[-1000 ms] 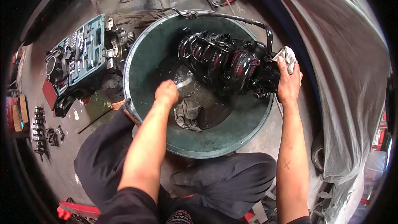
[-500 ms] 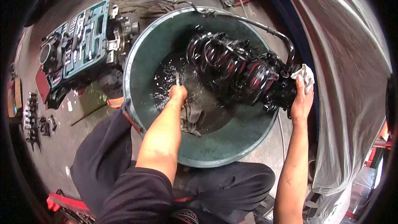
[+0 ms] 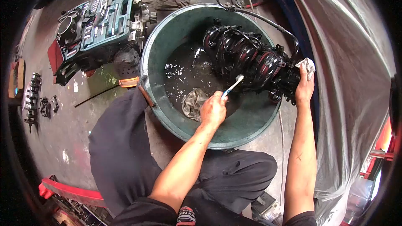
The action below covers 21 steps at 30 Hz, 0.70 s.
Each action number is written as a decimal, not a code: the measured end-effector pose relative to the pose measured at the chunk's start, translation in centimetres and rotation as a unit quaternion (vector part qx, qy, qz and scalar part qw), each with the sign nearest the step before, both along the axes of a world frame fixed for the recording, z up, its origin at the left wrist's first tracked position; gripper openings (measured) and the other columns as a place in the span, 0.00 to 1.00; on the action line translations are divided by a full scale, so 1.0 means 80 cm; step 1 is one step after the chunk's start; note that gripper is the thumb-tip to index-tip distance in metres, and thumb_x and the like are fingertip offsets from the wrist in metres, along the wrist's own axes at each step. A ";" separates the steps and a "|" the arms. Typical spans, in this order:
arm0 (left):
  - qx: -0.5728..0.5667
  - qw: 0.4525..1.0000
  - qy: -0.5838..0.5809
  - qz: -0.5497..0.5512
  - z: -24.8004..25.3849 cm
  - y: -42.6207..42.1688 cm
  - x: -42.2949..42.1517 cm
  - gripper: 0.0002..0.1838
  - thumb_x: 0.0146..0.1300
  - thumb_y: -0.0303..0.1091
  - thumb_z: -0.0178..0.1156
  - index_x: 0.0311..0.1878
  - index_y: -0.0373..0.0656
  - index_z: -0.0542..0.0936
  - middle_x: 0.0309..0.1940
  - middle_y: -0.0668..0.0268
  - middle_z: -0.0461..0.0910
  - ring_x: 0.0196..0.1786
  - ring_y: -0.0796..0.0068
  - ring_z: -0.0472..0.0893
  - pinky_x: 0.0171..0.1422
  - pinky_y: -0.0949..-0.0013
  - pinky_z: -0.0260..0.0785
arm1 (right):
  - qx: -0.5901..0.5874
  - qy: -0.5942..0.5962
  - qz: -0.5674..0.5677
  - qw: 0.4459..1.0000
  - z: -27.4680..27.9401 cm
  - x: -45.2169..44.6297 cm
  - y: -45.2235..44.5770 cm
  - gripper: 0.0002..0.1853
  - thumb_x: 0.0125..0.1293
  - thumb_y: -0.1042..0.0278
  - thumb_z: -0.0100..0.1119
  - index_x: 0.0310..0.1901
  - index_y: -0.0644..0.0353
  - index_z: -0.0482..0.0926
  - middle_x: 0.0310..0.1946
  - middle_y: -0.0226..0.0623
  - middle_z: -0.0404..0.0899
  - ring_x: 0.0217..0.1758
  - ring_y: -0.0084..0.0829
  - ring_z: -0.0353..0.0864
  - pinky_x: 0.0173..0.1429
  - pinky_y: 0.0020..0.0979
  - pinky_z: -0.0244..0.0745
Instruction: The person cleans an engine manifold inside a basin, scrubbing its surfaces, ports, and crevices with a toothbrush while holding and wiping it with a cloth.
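Observation:
My left hand (image 3: 213, 109) is closed around the handle of a toothbrush (image 3: 231, 87). Its white bristle head is at the lower side of a glossy black intake manifold (image 3: 245, 56); whether they touch I cannot tell. The manifold lies tilted across the right side of a large green tub (image 3: 251, 122). My right hand (image 3: 305, 87) grips the manifold's right end, with a pale rag (image 3: 309, 68) at the fingertips. Dark water (image 3: 182, 69) covers the tub's bottom, and a soaked cloth (image 3: 192, 104) lies in it near my left hand.
An open socket set case (image 3: 113, 21) sits at the left on top of metal parts. A shaft with lobes (image 3: 31, 100) lies on the floor further left. A grey sheet (image 3: 343, 79) hangs along the right. A red beam (image 3: 75, 192) is at lower left.
My left hand has come up from the water and moved right to the manifold, bringing the toothbrush. My right hand keeps its hold. The view has shifted slightly.

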<state>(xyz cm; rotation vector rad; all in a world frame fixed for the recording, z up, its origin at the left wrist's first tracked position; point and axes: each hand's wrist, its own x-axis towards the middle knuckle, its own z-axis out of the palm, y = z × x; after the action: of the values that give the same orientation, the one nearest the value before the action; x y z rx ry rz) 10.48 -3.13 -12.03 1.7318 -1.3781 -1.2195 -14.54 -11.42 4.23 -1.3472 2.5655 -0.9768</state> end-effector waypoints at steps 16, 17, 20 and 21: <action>-0.014 0.998 -0.010 -0.052 -0.044 -0.099 -0.003 0.14 0.71 0.47 0.59 0.41 0.50 0.87 0.35 0.56 0.86 0.45 0.48 0.85 0.46 0.47 0.74 | -0.069 -0.098 0.097 0.988 -0.018 -0.026 -0.004 0.30 0.75 0.46 0.57 0.67 0.62 0.74 0.60 0.35 0.79 0.61 0.30 0.76 0.68 0.33 0.65; 0.010 0.998 0.039 -0.055 -0.033 -0.094 0.003 0.14 0.70 0.46 0.61 0.40 0.45 0.86 0.35 0.52 0.86 0.42 0.51 0.85 0.46 0.51 0.75 | -0.057 -0.116 0.092 0.987 -0.017 -0.031 -0.001 0.30 0.75 0.47 0.56 0.67 0.62 0.74 0.60 0.35 0.78 0.61 0.30 0.75 0.68 0.33 0.65; 0.105 0.975 0.165 -0.107 -0.023 -0.069 -0.001 0.14 0.71 0.44 0.60 0.39 0.44 0.86 0.37 0.54 0.86 0.46 0.52 0.85 0.50 0.53 0.75 | -0.069 -0.107 0.113 0.985 -0.020 -0.031 -0.018 0.29 0.75 0.47 0.56 0.67 0.61 0.73 0.57 0.34 0.78 0.59 0.28 0.75 0.64 0.32 0.69; 0.098 0.966 0.200 -0.132 -0.023 -0.071 0.001 0.15 0.72 0.45 0.58 0.39 0.44 0.86 0.37 0.55 0.86 0.46 0.50 0.85 0.51 0.52 0.75 | -0.074 -0.091 0.119 0.986 -0.020 -0.033 -0.018 0.28 0.75 0.48 0.55 0.67 0.61 0.74 0.56 0.34 0.79 0.58 0.27 0.75 0.62 0.32 0.70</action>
<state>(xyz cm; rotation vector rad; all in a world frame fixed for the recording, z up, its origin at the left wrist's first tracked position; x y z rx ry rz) 10.55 -8.77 -13.87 1.3466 -1.2989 -1.7924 -17.19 -12.83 2.65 -1.4808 2.1783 -1.2015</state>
